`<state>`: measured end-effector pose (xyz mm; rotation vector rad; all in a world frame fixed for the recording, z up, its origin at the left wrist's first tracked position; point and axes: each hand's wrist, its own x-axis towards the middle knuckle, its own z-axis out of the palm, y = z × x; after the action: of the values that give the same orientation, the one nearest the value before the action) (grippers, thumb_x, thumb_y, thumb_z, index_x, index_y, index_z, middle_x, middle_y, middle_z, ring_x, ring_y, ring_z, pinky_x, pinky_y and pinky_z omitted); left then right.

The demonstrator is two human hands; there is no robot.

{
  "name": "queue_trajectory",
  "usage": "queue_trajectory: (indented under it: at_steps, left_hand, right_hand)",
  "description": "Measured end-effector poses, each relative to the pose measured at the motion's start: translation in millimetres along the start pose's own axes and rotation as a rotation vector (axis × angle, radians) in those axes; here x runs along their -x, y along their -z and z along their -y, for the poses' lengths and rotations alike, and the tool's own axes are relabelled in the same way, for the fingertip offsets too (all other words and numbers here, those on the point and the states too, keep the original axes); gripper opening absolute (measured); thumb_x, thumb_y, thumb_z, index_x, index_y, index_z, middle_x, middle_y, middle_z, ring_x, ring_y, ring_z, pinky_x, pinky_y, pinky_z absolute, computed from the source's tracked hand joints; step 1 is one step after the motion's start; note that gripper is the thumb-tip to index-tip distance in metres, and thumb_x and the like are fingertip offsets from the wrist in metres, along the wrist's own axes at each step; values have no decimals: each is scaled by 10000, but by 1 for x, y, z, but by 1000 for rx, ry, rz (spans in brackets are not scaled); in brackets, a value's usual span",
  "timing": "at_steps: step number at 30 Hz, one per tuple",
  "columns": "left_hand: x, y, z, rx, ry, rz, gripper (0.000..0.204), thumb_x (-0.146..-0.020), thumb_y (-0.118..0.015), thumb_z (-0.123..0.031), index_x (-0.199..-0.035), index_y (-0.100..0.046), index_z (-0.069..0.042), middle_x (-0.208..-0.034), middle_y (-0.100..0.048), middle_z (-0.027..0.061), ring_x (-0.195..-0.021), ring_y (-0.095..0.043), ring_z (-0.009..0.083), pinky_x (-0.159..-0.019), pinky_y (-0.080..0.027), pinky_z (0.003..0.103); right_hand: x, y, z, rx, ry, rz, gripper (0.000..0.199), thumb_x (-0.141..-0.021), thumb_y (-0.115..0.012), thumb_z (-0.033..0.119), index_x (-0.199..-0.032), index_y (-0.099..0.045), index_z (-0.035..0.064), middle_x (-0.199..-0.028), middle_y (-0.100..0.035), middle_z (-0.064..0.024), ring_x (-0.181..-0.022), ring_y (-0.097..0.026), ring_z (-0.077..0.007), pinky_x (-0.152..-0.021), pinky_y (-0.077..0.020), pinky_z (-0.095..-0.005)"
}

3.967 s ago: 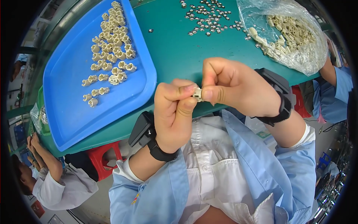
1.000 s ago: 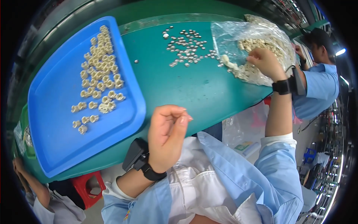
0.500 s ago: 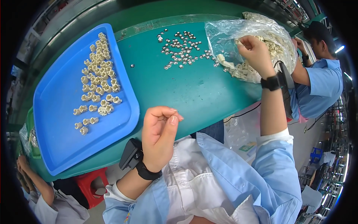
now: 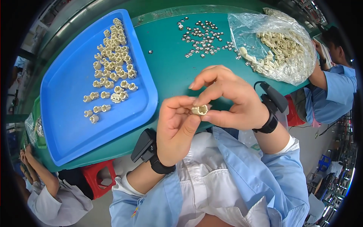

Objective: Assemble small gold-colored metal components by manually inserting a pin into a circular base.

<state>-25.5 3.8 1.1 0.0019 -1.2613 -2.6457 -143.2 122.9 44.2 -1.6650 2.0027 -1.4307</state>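
Close in front of my chest, a cream plastic ring-shaped part point(image 4: 200, 110) with a notched rim is pinched between both hands. My left hand point(image 4: 176, 121) closes thumb and index finger on its left side. My right hand point(image 4: 232, 99) grips it from the right with thumb and fingertips, the other fingers curled above. Part of the ring is hidden by the fingers. Beyond the hands, small shiny metal balls point(image 4: 204, 39) lie scattered on the green table. A clear plastic bag point(image 4: 242, 28) at the right spills similar cream parts point(image 4: 281, 45).
At the left, a blue tray point(image 4: 64, 109) has cream notched parts point(image 4: 113, 60) standing along its right side. A green tray point(image 4: 36, 125) sits beyond it. Co-workers sit at both sides, near red stools point(image 4: 99, 179). The green table's point(image 4: 170, 72) front edge runs near my forearms.
My right hand has come from the bag toward me and met my left hand. A cream ring-shaped part is now visible between their fingertips. The whole view has shifted slightly.
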Motion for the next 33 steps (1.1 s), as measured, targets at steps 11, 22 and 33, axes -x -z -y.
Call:
queue_trajectory:
  at_steps: [11,22,33]
  left_hand:
    - [1,24,14,-81,-125,31,196,-869,-493,-65,-1042,-411,-21,-956,-498,51,-837,-482,82,-741,-390,201]
    - [0,18,8,-112,-58,-12,146,-884,-470,-118,-988,-441,-20,-915,-496,71,-795,-466,114,-731,-386,232]
    - [1,18,9,-146,-73,-35,155,-880,-478,-130,-979,-439,-16,-890,-498,79,-784,-467,122,-713,-383,241]
  right_hand:
    - [-17,43,-40,431,-141,-201,120,-781,-600,116,-868,-601,33,-823,-588,-74,-754,-553,-170,-684,-434,-268]
    - [-26,38,-107,692,-208,-53,115,-777,-589,105,-853,-585,18,-766,-564,-76,-721,-563,-201,-635,-447,-293]
    - [-20,46,-108,125,-399,-287,140,-862,-506,130,-943,-560,29,-834,-590,-17,-751,-535,-73,-668,-431,-214]
